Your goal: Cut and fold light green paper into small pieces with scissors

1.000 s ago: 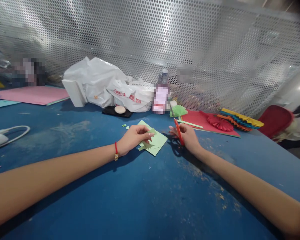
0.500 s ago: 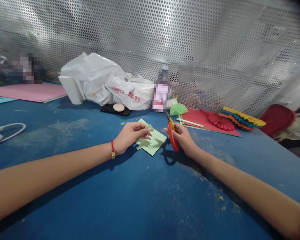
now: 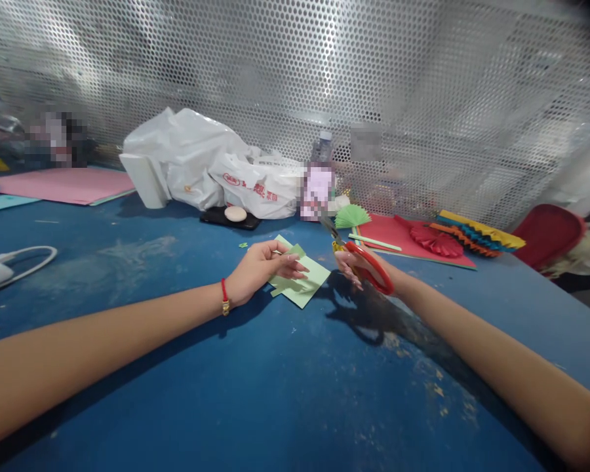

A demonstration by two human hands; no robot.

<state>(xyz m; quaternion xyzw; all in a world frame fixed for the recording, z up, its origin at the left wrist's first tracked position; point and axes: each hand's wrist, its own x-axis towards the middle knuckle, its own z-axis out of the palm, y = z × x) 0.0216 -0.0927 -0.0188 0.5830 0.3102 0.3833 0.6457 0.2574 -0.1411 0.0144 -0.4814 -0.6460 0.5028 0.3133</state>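
My left hand (image 3: 273,265) pinches a small strip of green paper (image 3: 297,250) between thumb and fingers. Beneath that hand, a light green square of paper (image 3: 305,285) lies flat on the blue table, with another narrow green piece poking out at its left edge. To the right, my right hand (image 3: 358,265) is closed around scissors (image 3: 376,269) with red and yellow handles. Their metal blades point up and away to the left, apart from the paper. A tiny green scrap (image 3: 243,245) rests beyond my left hand.
White plastic bags (image 3: 187,157), a black phone-like slab (image 3: 216,216) with a pale oval on it, and a bottle (image 3: 323,147) stand at the back. Folded paper fans (image 3: 353,216) and red paper (image 3: 383,233) lie back right. Pink sheets (image 3: 69,185) and a white cable (image 3: 39,249) are left.
The scissors have turned in my right hand, from nearly upright to slanting, handles now toward the right wrist. My left hand still holds the green strip, barely moved.
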